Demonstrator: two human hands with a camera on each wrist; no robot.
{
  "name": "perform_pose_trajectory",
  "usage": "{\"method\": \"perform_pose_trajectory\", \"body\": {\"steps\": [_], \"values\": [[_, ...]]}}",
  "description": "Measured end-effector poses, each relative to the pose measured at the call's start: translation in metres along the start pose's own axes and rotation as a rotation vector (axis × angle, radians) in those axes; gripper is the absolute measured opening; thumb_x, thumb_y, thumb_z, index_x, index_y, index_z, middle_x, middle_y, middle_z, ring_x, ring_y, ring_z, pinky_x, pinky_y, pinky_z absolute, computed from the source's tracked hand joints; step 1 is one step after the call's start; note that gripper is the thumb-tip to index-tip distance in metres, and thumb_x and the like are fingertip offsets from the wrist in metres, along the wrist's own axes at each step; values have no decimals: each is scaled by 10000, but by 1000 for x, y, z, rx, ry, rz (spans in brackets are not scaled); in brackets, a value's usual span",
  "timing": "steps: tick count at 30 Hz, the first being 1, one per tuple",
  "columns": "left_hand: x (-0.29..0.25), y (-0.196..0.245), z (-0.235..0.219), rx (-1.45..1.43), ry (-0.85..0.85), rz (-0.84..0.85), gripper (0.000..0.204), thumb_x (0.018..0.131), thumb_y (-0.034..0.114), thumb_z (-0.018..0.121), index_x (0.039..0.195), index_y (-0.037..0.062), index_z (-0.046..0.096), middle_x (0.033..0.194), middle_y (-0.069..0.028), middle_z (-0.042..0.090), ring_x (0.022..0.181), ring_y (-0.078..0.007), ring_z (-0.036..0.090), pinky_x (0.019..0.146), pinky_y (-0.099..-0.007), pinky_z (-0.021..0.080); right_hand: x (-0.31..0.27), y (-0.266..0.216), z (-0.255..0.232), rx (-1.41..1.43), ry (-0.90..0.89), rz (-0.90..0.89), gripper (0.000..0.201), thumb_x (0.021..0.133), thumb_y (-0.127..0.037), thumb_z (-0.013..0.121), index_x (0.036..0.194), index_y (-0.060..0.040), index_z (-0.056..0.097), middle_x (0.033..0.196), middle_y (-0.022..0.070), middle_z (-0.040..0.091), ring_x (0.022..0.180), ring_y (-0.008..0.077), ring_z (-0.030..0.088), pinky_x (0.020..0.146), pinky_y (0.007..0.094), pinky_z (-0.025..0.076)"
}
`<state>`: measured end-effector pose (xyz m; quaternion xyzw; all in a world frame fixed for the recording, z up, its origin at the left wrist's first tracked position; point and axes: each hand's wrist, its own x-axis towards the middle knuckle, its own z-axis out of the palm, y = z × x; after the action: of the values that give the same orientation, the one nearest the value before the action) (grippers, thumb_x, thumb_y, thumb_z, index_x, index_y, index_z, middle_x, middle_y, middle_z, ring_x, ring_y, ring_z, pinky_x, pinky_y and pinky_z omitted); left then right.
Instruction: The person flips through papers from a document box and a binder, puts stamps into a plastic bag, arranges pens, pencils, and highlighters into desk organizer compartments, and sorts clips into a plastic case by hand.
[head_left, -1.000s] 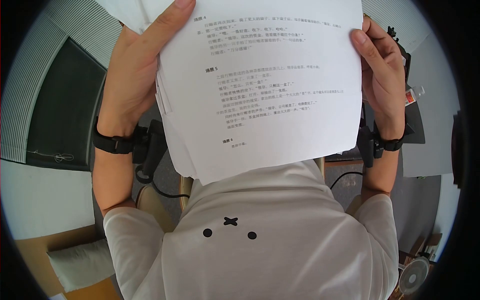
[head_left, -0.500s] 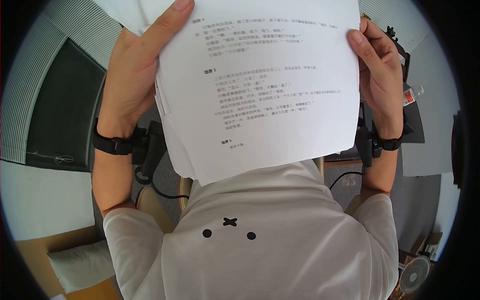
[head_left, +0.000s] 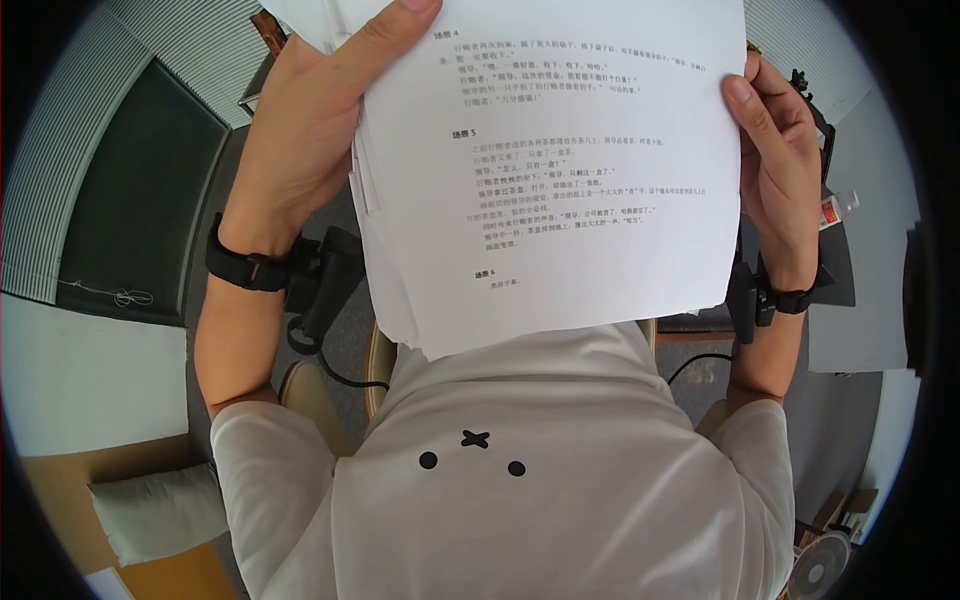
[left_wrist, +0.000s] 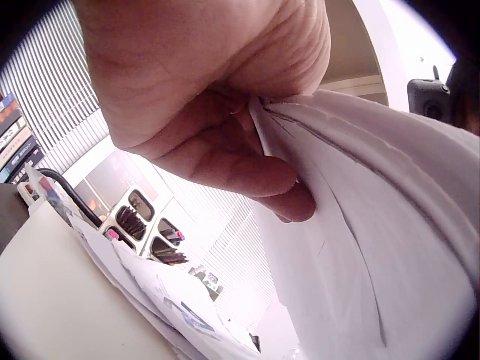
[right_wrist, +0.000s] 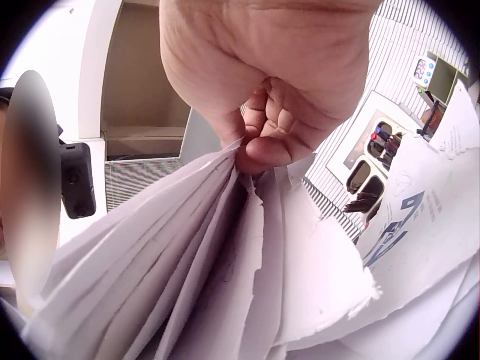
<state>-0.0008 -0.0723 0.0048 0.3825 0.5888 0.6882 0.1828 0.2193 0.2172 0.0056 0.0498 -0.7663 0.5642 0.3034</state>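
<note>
A stack of white printed sheets [head_left: 560,200] is held up in front of the chest, its text facing the head view. The left hand [head_left: 310,130] grips its left side, thumb on the front page. In the left wrist view that hand [left_wrist: 217,97] has fingers curled behind the sheets [left_wrist: 352,247]. At the right edge the right hand [head_left: 780,160] pinches the stack, thumb tip on the front. The right wrist view shows this hand [right_wrist: 262,82] with several fanned, rough-edged layers of paper [right_wrist: 157,255] between thumb and curled fingers.
A bottle [head_left: 840,208] lies at the right, beyond the right hand. A fan [head_left: 820,565] stands at lower right, a cushion [head_left: 160,512] at lower left. Pen holders [left_wrist: 142,225] and more papers [right_wrist: 427,225] appear in the wrist views.
In the head view, both hands and the stack have shifted to the right, the left hand more than the right. Both grips look the same as before.
</note>
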Motion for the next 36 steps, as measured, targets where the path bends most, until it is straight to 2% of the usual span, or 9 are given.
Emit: {"method": "perform_pose_trajectory", "body": {"steps": [2, 15, 17, 19, 27, 29, 31, 32, 36], "values": [[-1, 0, 4, 19, 20, 24, 548, 1064, 404, 674, 1393, -31, 615, 1180, -125, 757, 1003, -159, 765, 834, -293, 635, 0, 0, -3, 28, -43, 27, 212, 1077, -215, 671, 1132, -11, 685, 1012, 27, 741, 910, 55, 711, 844, 216, 568], [0, 5, 7, -42, -11, 10, 532, 1069, 368, 671, 1409, -35, 602, 1215, -135, 751, 1008, -164, 767, 837, -289, 635, -1, -1, 0, 1, -25, 4, 230, 1082, -217, 660, 1136, 5, 686, 1011, 57, 755, 869, 64, 728, 792, 200, 580], [0, 20, 18, -83, -184, -9, 658, 1088, 332, 628, 1540, -94, 412, 1365, -251, 627, 1212, -272, 646, 1026, -387, 539, -2, -1, 2, -3, -16, 4, 229, 1082, -216, 660, 1135, 5, 685, 1013, 60, 755, 870, 66, 730, 795, 200, 581], [0, 20, 17, -85, -185, -8, 648, 1090, 326, 626, 1537, -93, 418, 1365, -248, 628, 1208, -271, 647, 1021, -385, 542, -2, 0, 3, -26, 55, 28, 217, 1082, -208, 659, 1128, 3, 680, 1018, 65, 757, 864, 66, 731, 798, 203, 586], [-1, 16, 16, -81, -166, 2, 642, 1092, 312, 627, 1537, -98, 416, 1365, -231, 632, 1201, -264, 649, 1012, -368, 548, 0, -1, 0, 18, -21, 22, 202, 1081, -202, 660, 1105, -2, 673, 989, 50, 749, 854, 61, 726, 789, 201, 584], [0, 1, 7, -42, 41, 31, 518, 1069, 360, 672, 1395, -38, 612, 1204, -132, 755, 1014, -164, 764, 855, -284, 627, -1, -1, 1, 29, -11, 15, 210, 1078, -220, 671, 1085, -10, 678, 961, 30, 737, 817, 42, 698, 752, 183, 554], [-1, 2, 8, -67, 24, 5, 519, 1071, 358, 670, 1399, -40, 608, 1209, -132, 753, 1022, -166, 761, 866, -285, 624, -1, 2, 1, 27, 14, 21, 228, 1074, -253, 683, 1064, -25, 689, 905, -8, 706, 743, 7, 629, 671, 160, 484], [-2, 3, 7, -75, 21, -24, 521, 1072, 356, 668, 1403, -42, 604, 1215, -132, 751, 1030, -167, 758, 877, -285, 621, 1, 5, -18, -11, -90, 56, 203, 1103, -211, 618, 1122, -14, 663, 1008, 38, 738, 854, 37, 698, 782, 192, 560], [-2, 4, 10, -81, 35, -9, 525, 1074, 357, 663, 1403, -48, 602, 1216, -138, 750, 1024, -166, 759, 874, -289, 621, -3, -3, -2, 33, -16, 56, 215, 1099, -205, 625, 1138, 3, 664, 1020, 50, 739, 864, 47, 706, 801, 197, 568]]}}
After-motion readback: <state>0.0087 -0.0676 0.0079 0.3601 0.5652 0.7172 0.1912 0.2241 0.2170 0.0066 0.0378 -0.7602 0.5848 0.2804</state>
